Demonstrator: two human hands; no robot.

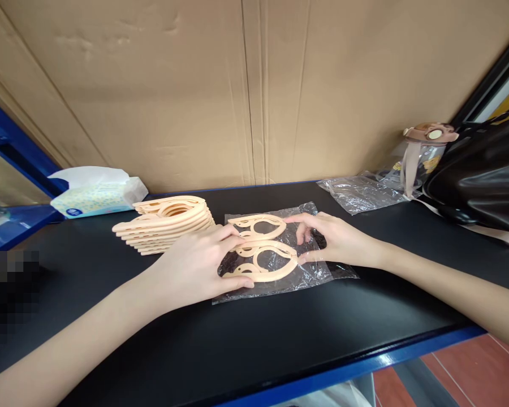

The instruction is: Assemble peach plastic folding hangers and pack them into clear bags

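Observation:
Two beige plastic folding hangers (275, 276), folded into curved loops, lie side by side on a clear plastic bag (309, 280). Whether they are inside the bag or on top of it, I cannot tell. My left hand (195, 263) grips their left ends, its thumb on the nearer hanger and its fingers over the middle and farther side. From the right, my right hand (337, 237) spans both tips, index finger at the farther hanger and thumb at the nearer one. A neat stack of matching folding hangers (169, 220) stands just beyond my left hand.
A tissue pack (97, 195) sits at the back left of the black table (254, 345). Toward the back right lie another clear plastic bag (360, 192), a clear bottle (424, 158) with a strap, and a black bag (483, 169). Cardboard (195, 96) stands behind.

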